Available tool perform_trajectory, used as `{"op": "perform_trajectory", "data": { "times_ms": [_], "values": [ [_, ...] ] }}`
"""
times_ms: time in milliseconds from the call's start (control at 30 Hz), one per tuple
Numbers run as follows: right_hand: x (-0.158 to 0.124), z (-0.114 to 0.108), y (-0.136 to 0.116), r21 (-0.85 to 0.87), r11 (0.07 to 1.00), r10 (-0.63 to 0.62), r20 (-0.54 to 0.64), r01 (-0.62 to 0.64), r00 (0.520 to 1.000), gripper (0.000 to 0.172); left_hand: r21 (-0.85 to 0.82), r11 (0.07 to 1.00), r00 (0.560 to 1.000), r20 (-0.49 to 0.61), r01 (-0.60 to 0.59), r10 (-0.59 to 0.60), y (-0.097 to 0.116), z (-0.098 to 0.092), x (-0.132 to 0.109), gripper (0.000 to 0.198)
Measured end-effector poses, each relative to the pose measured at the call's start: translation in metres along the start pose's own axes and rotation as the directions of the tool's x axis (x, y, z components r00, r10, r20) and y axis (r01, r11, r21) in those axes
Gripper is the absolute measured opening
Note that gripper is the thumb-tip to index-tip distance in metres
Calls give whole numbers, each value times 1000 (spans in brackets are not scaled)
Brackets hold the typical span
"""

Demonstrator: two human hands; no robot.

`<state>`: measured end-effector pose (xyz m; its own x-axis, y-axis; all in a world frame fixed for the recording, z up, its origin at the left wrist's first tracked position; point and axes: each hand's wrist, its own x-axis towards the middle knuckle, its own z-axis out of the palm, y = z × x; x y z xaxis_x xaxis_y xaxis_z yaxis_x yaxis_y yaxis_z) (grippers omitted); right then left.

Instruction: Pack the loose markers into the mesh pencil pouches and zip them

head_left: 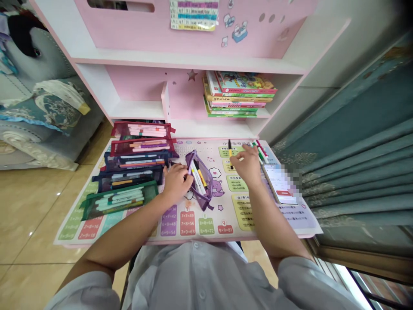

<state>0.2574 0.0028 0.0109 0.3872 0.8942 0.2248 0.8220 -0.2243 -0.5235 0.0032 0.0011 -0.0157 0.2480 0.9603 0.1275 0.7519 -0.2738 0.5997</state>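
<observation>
My left hand (177, 183) is closed on the left edge of a purple mesh pencil case (206, 172). The case lies open on the desk, and white and yellow-black pens (199, 177) show inside it. To the right, my right hand (248, 163) pinches a yellow marker with black ends (230, 154), held upright above the desk mat. Just beyond the right hand lie a few loose markers (258, 150), green, white and magenta among their colours.
Several filled mesh pencil cases, including a green one (119, 199) and a red one (142, 146), lie in a row at the left. A phone (280, 184) rests at the right. Stacked books (238, 95) stand on the shelf (190, 128) behind. A curtain (351, 172) hangs at the right.
</observation>
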Motion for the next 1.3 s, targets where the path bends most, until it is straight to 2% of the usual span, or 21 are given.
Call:
{"op": "perform_trajectory", "data": {
  "times_ms": [133, 233, 367, 733, 1100, 1200, 1300],
  "values": [
    [-34, -3, -30, 245, 962, -157, 139, 120, 978, 22, 77, 997, 999, -37, -25, 28, -1, -2, 0, 25],
    [-53, 0, -43, 296, 941, -233, 219, 163, 947, 22, 111, 993, 998, -52, -41, 47, -2, -1, 0, 22],
    [-65, 12, -51, 260, 942, -287, 289, 213, 913, 23, 147, 986, 994, -69, -73, 84, -5, 0, 0, 21],
    [-72, 31, -68, 123, 971, -238, 415, 205, 878, 20, 171, 979, 987, -103, -107, 126, -8, 3, 0, 22],
    [-69, 32, -69, 79, 970, -239, 441, 228, 865, 20, 181, 975, 983, -110, -129, 150, -11, 2, 1, 24],
    [-65, 28, -66, 107, 962, -273, 381, 251, 884, 24, 166, 976, 980, -118, -142, 163, -11, 2, 1, 26],
    [-52, 20, -55, 98, 958, -285, 259, 269, 923, 25, 154, 977, 978, -121, -149, 169, -12, 1, 1, 26]
  ]
}}
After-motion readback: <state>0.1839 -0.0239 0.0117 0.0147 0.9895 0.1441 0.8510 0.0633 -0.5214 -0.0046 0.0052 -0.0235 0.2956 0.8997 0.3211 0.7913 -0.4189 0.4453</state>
